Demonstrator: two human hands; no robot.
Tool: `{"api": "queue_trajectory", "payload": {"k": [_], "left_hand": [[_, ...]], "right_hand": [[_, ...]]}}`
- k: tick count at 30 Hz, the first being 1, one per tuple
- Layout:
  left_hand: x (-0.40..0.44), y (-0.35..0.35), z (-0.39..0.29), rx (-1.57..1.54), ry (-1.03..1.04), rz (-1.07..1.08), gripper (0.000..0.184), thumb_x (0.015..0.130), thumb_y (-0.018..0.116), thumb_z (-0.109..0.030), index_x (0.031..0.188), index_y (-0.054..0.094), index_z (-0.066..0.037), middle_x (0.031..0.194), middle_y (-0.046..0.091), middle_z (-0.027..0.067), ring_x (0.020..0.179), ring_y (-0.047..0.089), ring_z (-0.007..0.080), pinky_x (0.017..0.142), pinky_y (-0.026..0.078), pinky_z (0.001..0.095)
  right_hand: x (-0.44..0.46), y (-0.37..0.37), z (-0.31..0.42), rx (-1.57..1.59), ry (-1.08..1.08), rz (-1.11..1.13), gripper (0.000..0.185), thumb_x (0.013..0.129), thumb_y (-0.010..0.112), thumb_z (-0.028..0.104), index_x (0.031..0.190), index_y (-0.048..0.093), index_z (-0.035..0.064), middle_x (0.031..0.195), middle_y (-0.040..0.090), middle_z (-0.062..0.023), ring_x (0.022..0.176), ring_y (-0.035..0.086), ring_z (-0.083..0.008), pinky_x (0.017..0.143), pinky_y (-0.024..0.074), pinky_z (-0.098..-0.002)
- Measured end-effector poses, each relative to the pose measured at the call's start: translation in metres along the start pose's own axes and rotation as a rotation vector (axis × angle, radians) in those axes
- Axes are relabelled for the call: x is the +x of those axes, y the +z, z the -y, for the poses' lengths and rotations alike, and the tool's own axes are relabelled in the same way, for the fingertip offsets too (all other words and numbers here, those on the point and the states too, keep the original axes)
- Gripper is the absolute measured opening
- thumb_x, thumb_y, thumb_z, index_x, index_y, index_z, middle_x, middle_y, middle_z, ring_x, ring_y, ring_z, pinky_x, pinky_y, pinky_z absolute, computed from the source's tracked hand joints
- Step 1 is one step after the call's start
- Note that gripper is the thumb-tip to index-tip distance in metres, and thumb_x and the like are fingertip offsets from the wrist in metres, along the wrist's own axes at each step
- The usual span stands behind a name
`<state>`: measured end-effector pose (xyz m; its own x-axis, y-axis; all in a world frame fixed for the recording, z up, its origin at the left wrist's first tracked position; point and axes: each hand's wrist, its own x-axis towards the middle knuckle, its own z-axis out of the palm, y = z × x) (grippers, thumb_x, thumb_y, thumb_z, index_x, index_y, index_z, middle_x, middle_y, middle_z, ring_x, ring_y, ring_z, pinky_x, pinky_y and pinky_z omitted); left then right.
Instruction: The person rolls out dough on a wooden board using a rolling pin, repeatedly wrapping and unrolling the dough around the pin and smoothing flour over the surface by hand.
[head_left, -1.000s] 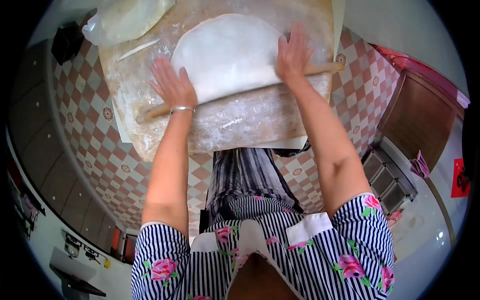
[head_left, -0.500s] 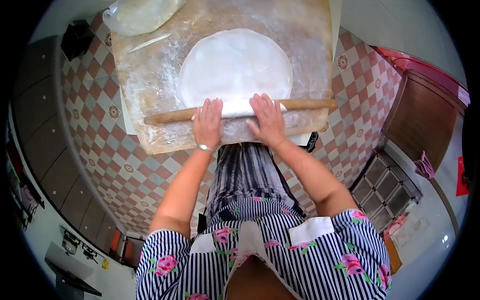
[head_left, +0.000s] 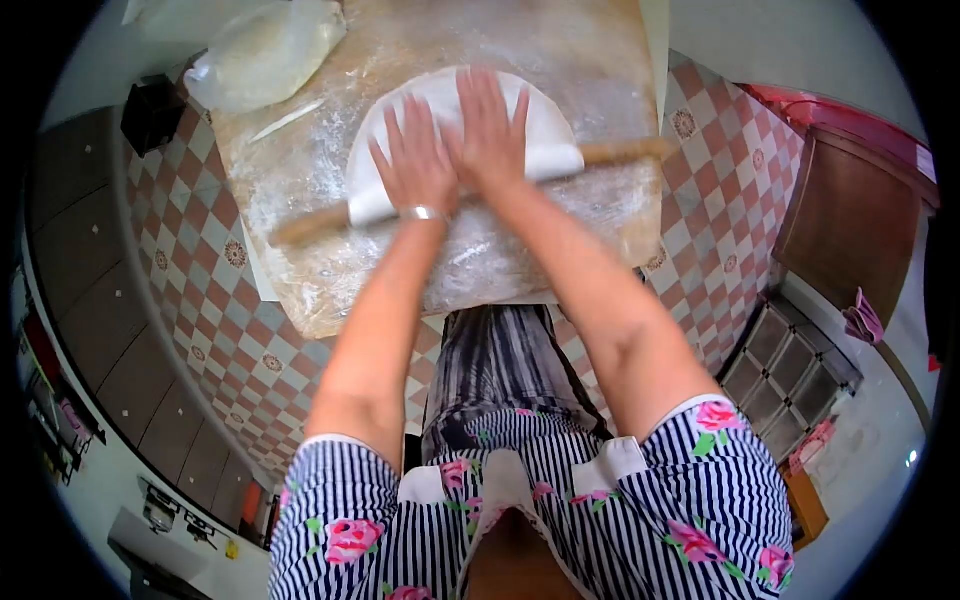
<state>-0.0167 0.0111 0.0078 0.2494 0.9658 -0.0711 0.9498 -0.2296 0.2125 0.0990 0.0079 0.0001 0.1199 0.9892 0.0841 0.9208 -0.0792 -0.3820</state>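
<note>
A thin, round dough sheet [head_left: 548,120] lies on the floured wooden board [head_left: 590,235], its near portion wrapped around a long rolling pin [head_left: 622,152]. The left hand [head_left: 418,168] and right hand [head_left: 488,140] rest on the dough close together, near the middle of the pin, both flat and wide with fingers spread and pointing away from the body; neither is gripping. A silvery bracelet [head_left: 423,212] circles the left wrist.

The dough looks soft, light and limp, likely to crease or tear if pinched, so broad palm pressure over the wrapped part suits it best. The flour should keep it from sticking and make it slide a little. The pin seems stiff, with bare wood at both ends that would serve as handholds; those ends are blurred, so their exact shape is hard to judge.

The pin spans nearly the whole board: its right end comes to about the right edge, its left end near the left edge, leaving little sideways room. Floured wood stretches beyond the sheet's far edge, and a strip lies between pin and body. At far left are a thin white strip [head_left: 287,118] and a plastic bag [head_left: 268,60]. Checkered floor tiles [head_left: 205,215] show past the board.
</note>
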Motion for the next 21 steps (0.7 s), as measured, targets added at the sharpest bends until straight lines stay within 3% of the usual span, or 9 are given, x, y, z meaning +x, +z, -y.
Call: {"api": "queue_trajectory", "payload": {"k": [2, 5, 8, 9, 13, 16, 17, 19, 21], "left_hand": [[0.019, -0.002, 0.009, -0.06, -0.057, -0.063, 0.056, 0.101, 0.035, -0.031, 0.153, 0.029, -0.012, 0.161, 0.024, 0.0058, 0.149, 0.015, 0.0302, 0.117, 0.01, 0.0568], [-0.034, 0.0, 0.025, 0.023, -0.058, 0.071, 0.058, 0.101, 0.034, -0.032, 0.154, 0.026, -0.011, 0.161, 0.021, 0.0061, 0.149, 0.015, 0.0303, 0.117, 0.01, 0.0586], [0.001, -0.003, 0.032, 0.017, -0.029, -0.002, 0.06, 0.1, 0.035, -0.033, 0.155, 0.024, -0.012, 0.162, 0.02, 0.0069, 0.15, 0.013, 0.0301, 0.117, 0.008, 0.0597], [0.022, -0.003, 0.038, -0.071, -0.074, -0.054, 0.062, 0.099, 0.036, -0.034, 0.155, 0.022, -0.013, 0.162, 0.02, 0.0056, 0.15, 0.012, 0.0296, 0.117, 0.008, 0.0597], [-0.024, -0.009, 0.045, 0.082, -0.108, 0.138, 0.06, 0.1, 0.033, -0.034, 0.155, 0.022, -0.013, 0.162, 0.019, 0.0061, 0.15, 0.01, 0.0303, 0.117, 0.006, 0.0583], [-0.019, -0.008, 0.051, 0.083, -0.063, 0.136, 0.06, 0.1, 0.033, -0.034, 0.155, 0.022, -0.012, 0.162, 0.019, 0.0061, 0.15, 0.01, 0.0307, 0.118, 0.005, 0.0577], [0.0, -0.002, 0.06, -0.009, -0.08, 0.045, 0.066, 0.097, 0.042, -0.036, 0.155, 0.022, -0.013, 0.163, 0.018, 0.0025, 0.151, 0.009, 0.0279, 0.118, 0.007, 0.0578], [-0.006, -0.006, 0.066, -0.028, -0.111, 0.061, 0.066, 0.096, 0.042, -0.036, 0.155, 0.023, -0.012, 0.162, 0.02, 0.0033, 0.151, 0.01, 0.0288, 0.117, 0.008, 0.0587], [-0.017, -0.009, 0.068, -0.007, -0.125, 0.114, 0.065, 0.097, 0.042, -0.035, 0.154, 0.024, -0.011, 0.161, 0.022, 0.005, 0.15, 0.012, 0.0301, 0.117, 0.009, 0.0595]], "right_hand": [[0.018, -0.006, -0.016, -0.099, 0.044, 0.009, 0.069, 0.093, 0.051, 0.044, 0.151, 0.032, 0.0126, 0.159, 0.024, -0.0142, 0.147, 0.021, -0.0286, 0.116, 0.0052, -0.0607], [-0.037, -0.026, -0.031, -0.181, 0.159, 0.129, 0.069, 0.094, 0.05, 0.045, 0.151, 0.031, 0.0126, 0.16, 0.022, -0.014, 0.148, 0.018, -0.0285, 0.116, 0.003, -0.0613], [-0.003, -0.014, -0.049, -0.1, 0.088, 0.037, 0.071, 0.093, 0.051, 0.045, 0.152, 0.029, 0.0119, 0.161, 0.019, -0.0143, 0.149, 0.014, -0.0278, 0.116, 0.0004, -0.0615], [0.023, -0.024, -0.049, -0.066, 0.191, 0.032, 0.073, 0.093, 0.053, 0.044, 0.153, 0.027, 0.0108, 0.161, 0.018, -0.0144, 0.15, 0.013, -0.0279, 0.116, -0.0001, -0.0618], [-0.028, -0.039, -0.06, -0.108, 0.243, 0.132, 0.073, 0.092, 0.053, 0.041, 0.153, 0.026, 0.0103, 0.16, 0.02, -0.0146, 0.149, 0.017, -0.0303, 0.116, 0.0012, -0.0633], [-0.021, -0.038, -0.068, -0.086, 0.207, 0.148, 0.073, 0.091, 0.055, 0.04, 0.152, 0.027, 0.0111, 0.16, 0.02, -0.0148, 0.148, 0.019, -0.031, 0.115, 0.0007, -0.0642], [-0.016, -0.037, -0.074, -0.087, 0.213, 0.119, 0.073, 0.091, 0.055, 0.04, 0.152, 0.028, 0.0112, 0.159, 0.022, -0.0151, 0.147, 0.02, -0.0311, 0.115, 0.0008, -0.0642], [0.008, -0.037, -0.087, -0.092, 0.222, 0.067, 0.073, 0.09, 0.055, 0.041, 0.152, 0.029, 0.0115, 0.158, 0.024, -0.0157, 0.147, 0.022, -0.0314, 0.115, 0.0012, -0.0644], [-0.035, -0.046, -0.09, -0.122, 0.203, 0.123, 0.072, 0.091, 0.054, 0.041, 0.151, 0.03, 0.011, 0.157, 0.028, -0.0164, 0.146, 0.022, -0.0318, 0.115, 0.002, -0.0641]]}}
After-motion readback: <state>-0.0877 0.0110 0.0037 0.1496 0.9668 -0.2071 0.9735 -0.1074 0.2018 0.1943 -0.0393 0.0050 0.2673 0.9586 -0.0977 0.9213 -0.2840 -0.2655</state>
